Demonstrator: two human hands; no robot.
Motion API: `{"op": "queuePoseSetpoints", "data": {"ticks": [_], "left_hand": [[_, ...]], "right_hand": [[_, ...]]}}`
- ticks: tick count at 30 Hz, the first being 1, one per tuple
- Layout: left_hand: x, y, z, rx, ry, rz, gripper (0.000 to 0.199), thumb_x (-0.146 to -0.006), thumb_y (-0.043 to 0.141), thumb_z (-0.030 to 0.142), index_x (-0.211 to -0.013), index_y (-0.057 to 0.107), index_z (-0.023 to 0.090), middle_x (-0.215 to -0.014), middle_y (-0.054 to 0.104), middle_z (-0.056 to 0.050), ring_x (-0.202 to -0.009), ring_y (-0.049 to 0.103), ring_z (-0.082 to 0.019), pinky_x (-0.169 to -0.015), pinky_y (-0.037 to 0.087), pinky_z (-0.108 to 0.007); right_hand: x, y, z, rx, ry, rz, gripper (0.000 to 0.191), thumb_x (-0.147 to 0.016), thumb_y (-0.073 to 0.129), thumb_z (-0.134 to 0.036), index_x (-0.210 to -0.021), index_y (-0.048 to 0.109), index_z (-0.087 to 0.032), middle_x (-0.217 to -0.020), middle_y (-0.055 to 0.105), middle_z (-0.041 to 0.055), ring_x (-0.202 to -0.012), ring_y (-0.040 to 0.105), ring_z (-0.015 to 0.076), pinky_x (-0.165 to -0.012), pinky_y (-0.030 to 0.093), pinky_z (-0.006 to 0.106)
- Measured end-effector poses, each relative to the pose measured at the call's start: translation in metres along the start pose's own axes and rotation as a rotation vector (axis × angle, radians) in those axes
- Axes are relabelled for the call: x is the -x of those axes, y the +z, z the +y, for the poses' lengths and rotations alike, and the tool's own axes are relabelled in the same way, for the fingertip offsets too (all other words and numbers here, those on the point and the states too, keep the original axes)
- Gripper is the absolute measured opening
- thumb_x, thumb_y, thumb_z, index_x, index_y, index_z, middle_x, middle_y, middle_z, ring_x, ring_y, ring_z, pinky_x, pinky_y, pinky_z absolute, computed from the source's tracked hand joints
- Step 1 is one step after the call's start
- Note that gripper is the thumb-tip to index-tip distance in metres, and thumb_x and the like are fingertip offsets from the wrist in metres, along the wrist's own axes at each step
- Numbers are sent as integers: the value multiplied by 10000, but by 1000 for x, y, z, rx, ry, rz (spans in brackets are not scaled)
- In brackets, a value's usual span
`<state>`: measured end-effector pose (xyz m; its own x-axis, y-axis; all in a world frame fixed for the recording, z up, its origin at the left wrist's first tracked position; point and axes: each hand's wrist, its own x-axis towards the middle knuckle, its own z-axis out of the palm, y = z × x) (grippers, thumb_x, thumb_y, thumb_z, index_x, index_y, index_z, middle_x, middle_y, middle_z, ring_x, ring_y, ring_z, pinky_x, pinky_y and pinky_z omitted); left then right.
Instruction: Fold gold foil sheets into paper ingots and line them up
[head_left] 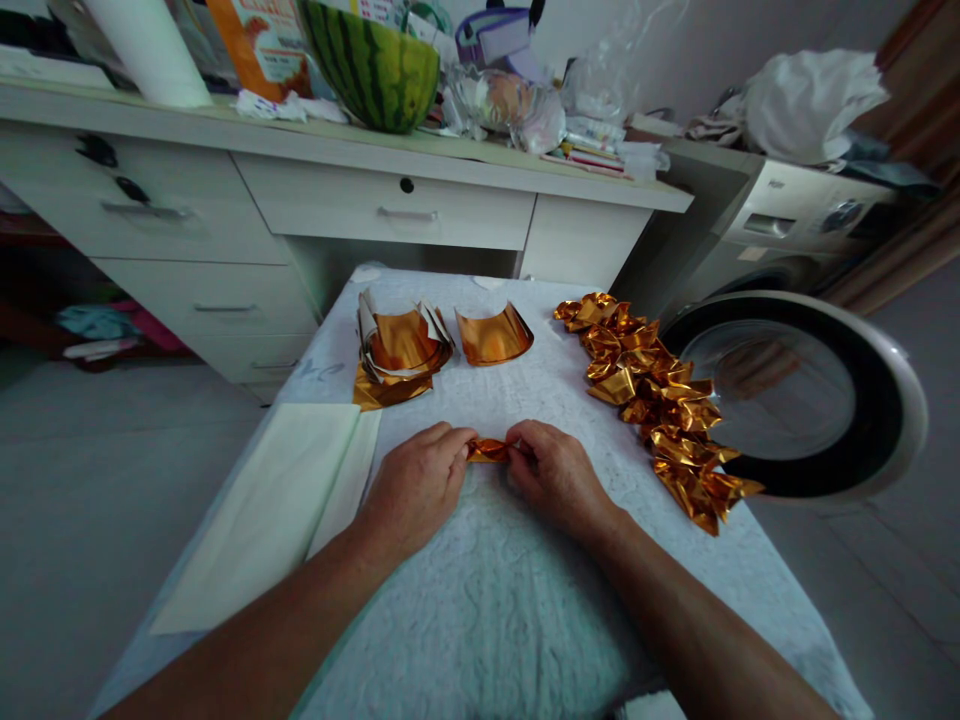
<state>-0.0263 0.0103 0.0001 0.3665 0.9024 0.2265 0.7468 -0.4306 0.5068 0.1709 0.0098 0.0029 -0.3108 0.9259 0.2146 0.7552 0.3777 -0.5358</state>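
A small twisted roll of gold foil paper (pixel 489 451) stretches between my hands, just above or on the cloth-covered table. My left hand (pixel 420 480) pinches its left end, and my right hand (pixel 559 475) pinches the right end, fingers closed on both sides. Beyond my left hand lies a stack of curled gold foil sheets (pixel 405 342) with pale backs. Beside it, a single curled gold sheet (pixel 495 336) rests on its own. To the right of my right hand runs a long heap of crumpled gold foil pieces (pixel 645 385) with twisted shapes.
Pale folded paper sheets (pixel 262 500) lie at the table's left. A washing machine door (pixel 795 395) hangs open against the right side. Behind stands a white desk (pixel 465 205) with drawers, bearing a cut watermelon (pixel 371 65), a paper roll (pixel 154 50) and plastic bags.
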Motion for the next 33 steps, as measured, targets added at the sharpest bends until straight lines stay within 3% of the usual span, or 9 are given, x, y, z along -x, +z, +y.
{"op": "queuePoseSetpoints", "data": {"ticks": [7, 11, 18, 26, 33], "left_hand": [[0, -1, 1, -10, -85, 4, 327, -982, 382, 238, -1145, 661, 192, -1120, 732, -60, -1015, 688, -217, -901, 536, -361], [1, 1, 1, -18, -55, 4, 355, -984, 348, 212, -1166, 649, 169, -1141, 733, -77, -1031, 694, -217, -917, 542, -366], [1, 1, 0, -36, -41, 0, 353, -966, 360, 172, -1181, 639, 158, -1124, 741, -86, -1007, 710, -217, -891, 561, -360], [1, 0, 1, -51, -56, -13, 359, -945, 381, 137, -1202, 633, 146, -1121, 744, -99, -995, 718, -235, -876, 572, -388], [1, 2, 2, -87, -30, 2, 357, -949, 386, 147, -1209, 628, 178, -1125, 747, -77, -989, 720, -215, -874, 572, -359]], "right_hand": [[0, -2, -3, -48, 24, -18, 96, -889, 514, -179, -907, 607, -197, -753, 644, 6, -658, 560, 134, -641, 388, 236], [0, -3, -5, -45, 128, -24, 114, -918, 499, -224, -968, 599, -196, -664, 626, -11, -559, 527, 131, -574, 354, 236], [0, -3, -8, -59, 94, -71, 137, -940, 460, -189, -972, 593, -198, -785, 672, 16, -655, 589, 138, -632, 393, 229], [1, -4, -11, -43, 69, -116, 150, -942, 433, -174, -963, 580, -194, -753, 654, 12, -641, 583, 136, -623, 384, 227], [0, -4, -12, -45, 145, -89, 137, -944, 441, -210, -964, 576, -204, -670, 633, -5, -578, 574, 141, -589, 370, 230]]}}
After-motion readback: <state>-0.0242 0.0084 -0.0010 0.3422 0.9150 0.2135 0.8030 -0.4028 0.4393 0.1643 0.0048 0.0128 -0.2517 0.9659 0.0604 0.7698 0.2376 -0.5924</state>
